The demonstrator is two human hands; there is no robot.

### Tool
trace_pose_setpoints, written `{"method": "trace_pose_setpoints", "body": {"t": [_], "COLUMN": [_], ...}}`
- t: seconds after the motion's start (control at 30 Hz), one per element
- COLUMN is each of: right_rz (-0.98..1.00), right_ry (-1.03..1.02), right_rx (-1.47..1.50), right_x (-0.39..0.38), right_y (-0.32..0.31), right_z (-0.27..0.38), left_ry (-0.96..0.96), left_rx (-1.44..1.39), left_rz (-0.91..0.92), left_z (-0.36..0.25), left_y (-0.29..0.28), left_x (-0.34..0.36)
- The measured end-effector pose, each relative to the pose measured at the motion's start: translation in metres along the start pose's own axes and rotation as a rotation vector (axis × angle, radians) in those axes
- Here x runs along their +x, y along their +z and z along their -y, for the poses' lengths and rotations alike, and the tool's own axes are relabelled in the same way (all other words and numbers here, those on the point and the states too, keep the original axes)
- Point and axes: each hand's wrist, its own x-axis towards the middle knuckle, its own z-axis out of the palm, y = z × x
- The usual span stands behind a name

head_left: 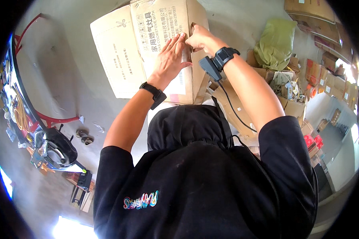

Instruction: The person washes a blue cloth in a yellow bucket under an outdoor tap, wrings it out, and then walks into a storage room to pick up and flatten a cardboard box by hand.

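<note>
Straight ahead, box (141, 59), with left hand (169, 59) on it and right hand (202, 39) at its right edge. To the left, counter (23, 93), with coil (18, 106) on it and bag (58, 146) at its near end; right of bag, shoes (84, 137) on floor (117, 113). To the right, sack (276, 43) among cartons (310, 8).

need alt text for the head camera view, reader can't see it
A large cardboard box seen from above, with a person's left hand laid on its printed face and right hand curled at its right edge. A yellow-green bag sits among more cartons on the right.
</note>
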Motion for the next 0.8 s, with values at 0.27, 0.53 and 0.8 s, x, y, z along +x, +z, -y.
{"method": "trace_pose_setpoints", "body": {"t": [0.27,0.53,0.8], "right_rz": [-0.136,-0.119,-0.172], "right_ry": [0.077,-0.015,-0.005], "right_rx": [-0.255,0.02,-0.221], "right_x": [0.003,0.0,0.007], "right_y": [0.001,-0.009,0.005], "right_z": [0.001,-0.015,-0.021], "left_ry": [0.019,0.145,0.0], "left_rx": [-0.09,-0.139,-0.117], "left_rz": [-0.089,-0.054,-0.063], "left_z": [0.001,0.022,0.006], "left_y": [0.012,0.011,0.021], "left_x": [0.005,0.013,0.017]}}
